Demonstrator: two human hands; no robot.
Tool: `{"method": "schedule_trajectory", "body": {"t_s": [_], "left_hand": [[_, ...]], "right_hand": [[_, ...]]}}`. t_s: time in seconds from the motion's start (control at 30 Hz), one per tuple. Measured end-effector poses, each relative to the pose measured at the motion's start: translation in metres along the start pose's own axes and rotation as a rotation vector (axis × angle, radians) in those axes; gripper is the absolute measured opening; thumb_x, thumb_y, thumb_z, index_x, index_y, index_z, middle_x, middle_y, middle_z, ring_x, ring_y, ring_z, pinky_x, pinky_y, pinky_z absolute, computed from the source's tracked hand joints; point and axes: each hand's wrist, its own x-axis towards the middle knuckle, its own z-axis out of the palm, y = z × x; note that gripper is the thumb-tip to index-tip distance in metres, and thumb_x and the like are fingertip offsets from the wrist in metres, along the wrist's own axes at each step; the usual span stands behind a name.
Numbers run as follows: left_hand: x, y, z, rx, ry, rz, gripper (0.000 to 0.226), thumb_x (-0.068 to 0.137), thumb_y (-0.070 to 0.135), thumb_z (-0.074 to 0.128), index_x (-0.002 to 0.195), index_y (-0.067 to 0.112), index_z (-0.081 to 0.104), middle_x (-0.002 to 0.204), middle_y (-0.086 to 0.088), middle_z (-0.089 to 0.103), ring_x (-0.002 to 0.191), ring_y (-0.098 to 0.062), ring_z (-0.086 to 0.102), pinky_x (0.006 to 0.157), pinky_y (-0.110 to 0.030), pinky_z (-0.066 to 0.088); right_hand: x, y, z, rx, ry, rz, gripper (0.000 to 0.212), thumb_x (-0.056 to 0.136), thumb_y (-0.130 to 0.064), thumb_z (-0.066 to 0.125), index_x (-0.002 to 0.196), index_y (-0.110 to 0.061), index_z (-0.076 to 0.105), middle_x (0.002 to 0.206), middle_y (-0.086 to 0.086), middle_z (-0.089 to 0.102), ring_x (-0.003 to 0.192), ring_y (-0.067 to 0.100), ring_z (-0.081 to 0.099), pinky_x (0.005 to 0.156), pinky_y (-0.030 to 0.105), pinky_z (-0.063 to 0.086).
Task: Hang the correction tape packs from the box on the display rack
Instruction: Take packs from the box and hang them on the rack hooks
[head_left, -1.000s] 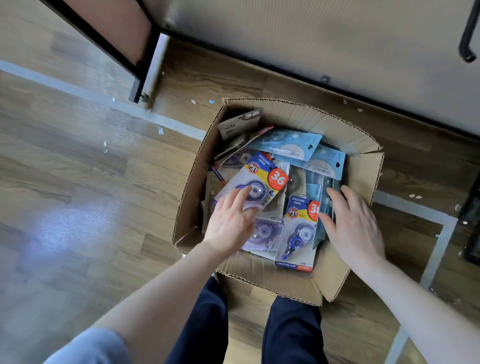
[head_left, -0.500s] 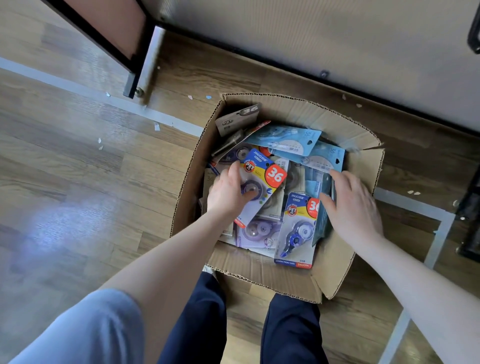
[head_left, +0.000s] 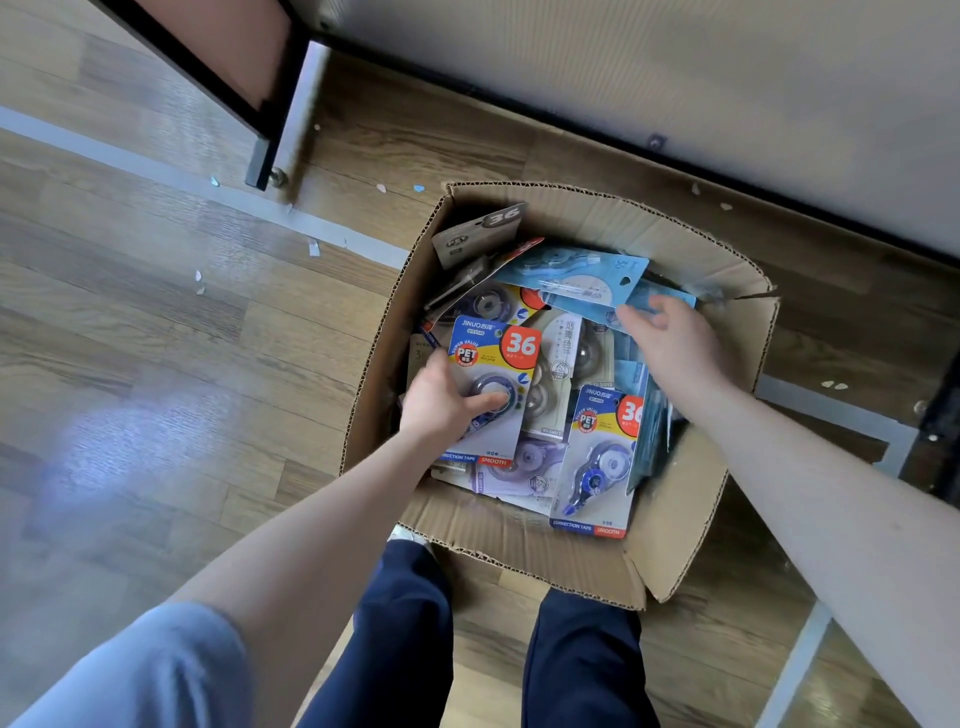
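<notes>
An open cardboard box (head_left: 519, 530) stands on the wooden floor, filled with several correction tape packs lying loosely. My left hand (head_left: 441, 405) grips a blue-and-yellow pack marked 36 (head_left: 498, 353), thumb on its clear blister. My right hand (head_left: 675, 348) reaches to the box's far right, its fingers touching a light-blue pack (head_left: 649, 297) that lies partly under another light-blue pack (head_left: 576, 280). A second pack marked 36 (head_left: 597, 457) leans against the near right side. No hook of the display rack is in view.
A black metal frame leg (head_left: 262, 156) stands on the floor at the upper left. A pale wall panel (head_left: 675, 78) runs behind the box. My legs in dark trousers (head_left: 405, 639) are just in front of the box. Small paper scraps lie on the floor.
My left hand closed round the pack marked 36 and turned it upright. My right hand moved from the box's right side up to the light-blue pack.
</notes>
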Motion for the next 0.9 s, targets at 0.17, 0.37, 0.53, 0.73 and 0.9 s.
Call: {"method": "schedule_trajectory", "body": {"t_s": [0.17, 0.37, 0.53, 0.73, 0.9], "left_hand": [[0.008, -0.013, 0.004, -0.023, -0.025, 0.003, 0.051, 0.066, 0.040, 0.085, 0.089, 0.007, 0.053, 0.080, -0.010, 0.063, 0.088, -0.025, 0.065, 0.063, -0.029, 0.039], [0.009, -0.013, 0.000, 0.006, -0.047, 0.042, 0.053, 0.066, 0.042, 0.084, 0.075, 0.012, 0.042, 0.064, -0.003, 0.054, 0.080, -0.017, 0.063, 0.051, -0.032, 0.039], [0.006, -0.011, -0.007, -0.010, -0.032, 0.047, 0.049, 0.065, 0.040, 0.085, 0.091, 0.012, 0.054, 0.077, 0.008, 0.061, 0.075, -0.013, 0.060, 0.058, -0.024, 0.037], [-0.013, 0.000, -0.021, -0.121, 0.012, 0.061, 0.040, 0.069, 0.022, 0.084, 0.093, 0.017, 0.053, 0.088, 0.006, 0.064, 0.084, -0.015, 0.061, 0.072, -0.030, 0.048], [-0.028, 0.015, -0.035, -0.127, 0.023, 0.089, 0.033, 0.071, 0.019, 0.080, 0.093, 0.015, 0.056, 0.093, 0.001, 0.068, 0.086, -0.018, 0.061, 0.069, -0.029, 0.046]], "right_hand": [[0.013, -0.021, 0.020, 0.232, 0.035, 0.137, 0.037, 0.080, -0.051, 0.064, 0.079, -0.017, 0.050, 0.074, -0.003, 0.048, 0.068, 0.015, 0.047, 0.067, 0.029, 0.038], [0.021, -0.039, 0.029, 0.375, 0.051, 0.266, 0.043, 0.077, -0.044, 0.070, 0.099, -0.011, 0.056, 0.087, -0.002, 0.055, 0.080, 0.019, 0.053, 0.068, 0.029, 0.039], [0.021, -0.038, 0.030, 0.533, 0.076, 0.268, 0.031, 0.078, -0.023, 0.069, 0.103, -0.007, 0.060, 0.100, 0.005, 0.067, 0.080, 0.015, 0.065, 0.064, 0.026, 0.046], [-0.005, -0.031, 0.021, 1.017, 0.180, 0.328, 0.017, 0.082, 0.003, 0.060, 0.091, -0.011, 0.055, 0.108, 0.011, 0.066, 0.088, 0.021, 0.068, 0.070, 0.021, 0.057], [-0.023, -0.028, 0.002, 1.067, 0.231, 0.342, 0.024, 0.079, 0.004, 0.065, 0.088, -0.016, 0.055, 0.103, 0.007, 0.066, 0.091, 0.017, 0.067, 0.062, 0.017, 0.053]]}}
